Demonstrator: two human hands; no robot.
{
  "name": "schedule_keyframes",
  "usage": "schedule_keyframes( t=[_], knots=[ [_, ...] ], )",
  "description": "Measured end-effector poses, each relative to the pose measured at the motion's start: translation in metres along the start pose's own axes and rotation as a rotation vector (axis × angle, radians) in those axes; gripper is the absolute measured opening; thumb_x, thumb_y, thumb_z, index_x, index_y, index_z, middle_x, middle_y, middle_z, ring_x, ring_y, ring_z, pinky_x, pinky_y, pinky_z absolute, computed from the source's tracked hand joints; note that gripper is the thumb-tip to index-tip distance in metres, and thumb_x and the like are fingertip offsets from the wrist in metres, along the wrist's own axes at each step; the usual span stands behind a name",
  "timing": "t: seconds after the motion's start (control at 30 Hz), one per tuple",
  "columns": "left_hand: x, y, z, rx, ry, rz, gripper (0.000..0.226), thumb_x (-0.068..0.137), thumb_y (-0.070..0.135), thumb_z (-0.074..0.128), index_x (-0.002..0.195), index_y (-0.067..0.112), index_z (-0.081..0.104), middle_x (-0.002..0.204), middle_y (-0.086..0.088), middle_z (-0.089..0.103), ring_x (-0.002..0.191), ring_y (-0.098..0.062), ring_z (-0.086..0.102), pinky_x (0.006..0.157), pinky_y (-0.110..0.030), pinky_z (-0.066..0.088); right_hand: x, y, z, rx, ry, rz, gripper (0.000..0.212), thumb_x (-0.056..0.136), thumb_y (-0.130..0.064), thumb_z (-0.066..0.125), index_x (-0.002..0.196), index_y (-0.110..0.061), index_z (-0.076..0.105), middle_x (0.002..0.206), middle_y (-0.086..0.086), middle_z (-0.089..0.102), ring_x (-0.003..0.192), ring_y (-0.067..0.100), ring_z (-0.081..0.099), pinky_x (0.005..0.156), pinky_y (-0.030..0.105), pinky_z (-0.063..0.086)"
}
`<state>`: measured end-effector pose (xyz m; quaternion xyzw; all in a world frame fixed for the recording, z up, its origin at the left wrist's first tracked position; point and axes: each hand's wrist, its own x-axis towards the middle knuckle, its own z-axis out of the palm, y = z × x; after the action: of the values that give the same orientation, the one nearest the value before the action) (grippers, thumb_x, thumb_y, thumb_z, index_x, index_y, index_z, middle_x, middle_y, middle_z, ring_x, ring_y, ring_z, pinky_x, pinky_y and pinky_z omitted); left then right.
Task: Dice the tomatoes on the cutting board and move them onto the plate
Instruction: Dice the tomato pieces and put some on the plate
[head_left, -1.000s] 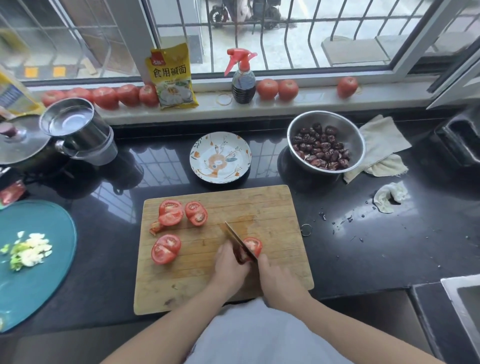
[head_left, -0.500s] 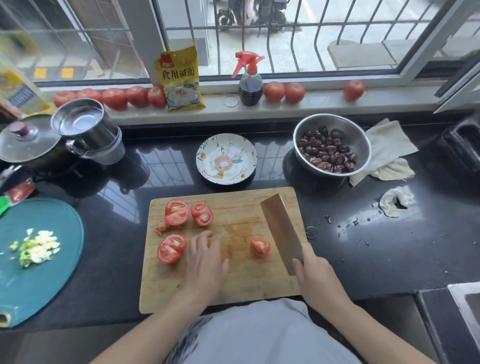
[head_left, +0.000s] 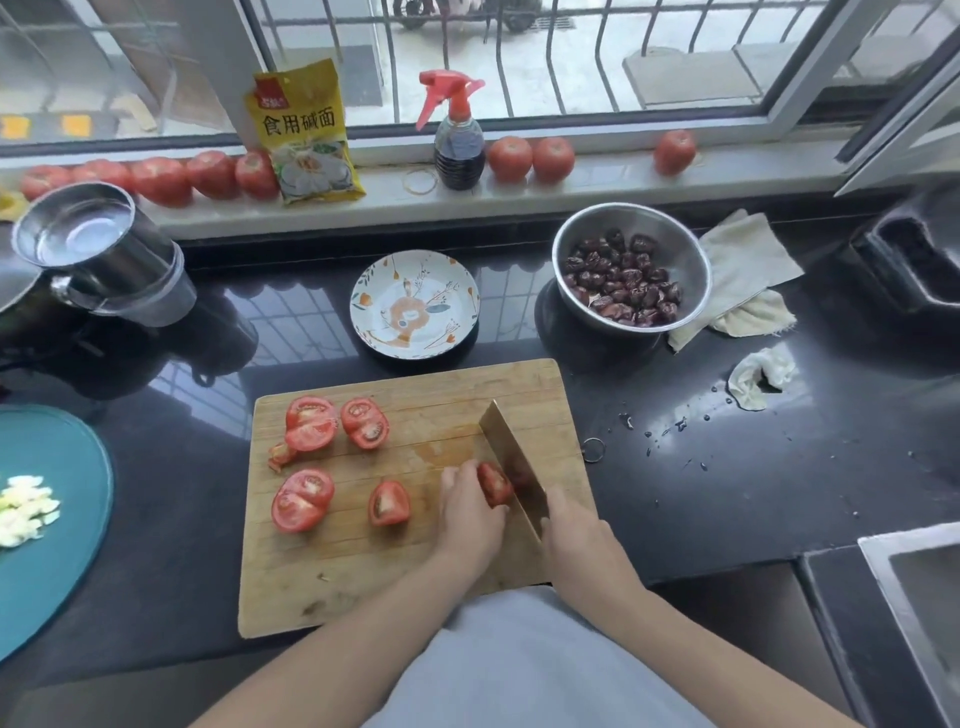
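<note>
1. Tomato piece (head_left: 493, 484) sits on the cutting board (head_left: 415, 571), near its right side, and your left hand (head_left: 467, 512) holds it with curled fingers.
2. Your right hand (head_left: 576, 540) is wrapped around the handle of the knife (head_left: 511, 460). The wide blade stands on its edge, touching the right side of that tomato piece.
3. Just left of your left hand lies one tomato wedge (head_left: 389, 503), cut side up.
4. Farther left on the board you can see a pair of tomato halves (head_left: 302, 500) lying close together.
5. At the far left of the board are more cut tomatoes (head_left: 311, 423), with another cut tomato (head_left: 365, 422) just beside them and a small scrap (head_left: 280, 453) by the board's left edge.
6. Past the far edge of the board sits the plate (head_left: 415, 304). It has a painted picture and holds no tomato.
7. To the right of the plate is a metal bowl (head_left: 631, 267) full of dark red fruits, with a cloth (head_left: 737, 270) beside it.
8. To your left you have a blue tray (head_left: 52, 519) with pale chopped bits on it, and a metal pot (head_left: 98, 249) farther back.
9. On the window sill stand whole tomatoes (head_left: 161, 179), a yellow bag (head_left: 304, 130) and a spray bottle (head_left: 460, 140).
</note>
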<state>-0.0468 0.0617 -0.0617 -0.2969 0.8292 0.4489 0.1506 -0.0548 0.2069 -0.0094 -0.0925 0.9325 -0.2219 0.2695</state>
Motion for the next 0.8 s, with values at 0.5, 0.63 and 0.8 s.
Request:
schedule_keyframes(
  t=[0.5,0.63,0.8],
  knots=[
    [0.009,-0.016,0.004,-0.116,0.094,0.050,0.036,0.080,0.016,0.082,0.101,0.028,0.055,0.103,0.008,0.054,0.093,-0.018,0.061,0.086,-0.039,0.054,-0.028,-0.019,-0.024,-0.316,-0.055,-0.058,0.020,0.093,-0.003,0.032,0.098,-0.022,0.026,0.076,-0.006,0.027,0.052,0.015,0.021,0.060,0.036,0.027],
    [0.010,-0.017,0.005,-0.120,0.098,0.047,0.038,0.079,0.017,0.084,0.101,0.025,0.055,0.101,0.008,0.054,0.092,-0.019,0.060,0.087,-0.041,0.053,-0.026,-0.021,-0.021,-0.379,-0.069,-0.100,0.025,0.089,0.000,0.031,0.097,-0.022,0.024,0.085,-0.004,0.039,0.060,0.029,0.035,0.062,0.036,0.027],
    [0.012,-0.018,0.006,-0.129,0.102,0.056,0.040,0.079,0.018,0.085,0.107,0.023,0.057,0.105,0.006,0.055,0.094,-0.020,0.061,0.089,-0.040,0.053,-0.026,-0.019,-0.017,-0.389,-0.067,-0.115,0.027,0.090,0.000,0.029,0.108,-0.019,0.034,0.102,0.000,0.056,0.088,0.032,0.062,0.064,0.036,0.029]
  ],
)
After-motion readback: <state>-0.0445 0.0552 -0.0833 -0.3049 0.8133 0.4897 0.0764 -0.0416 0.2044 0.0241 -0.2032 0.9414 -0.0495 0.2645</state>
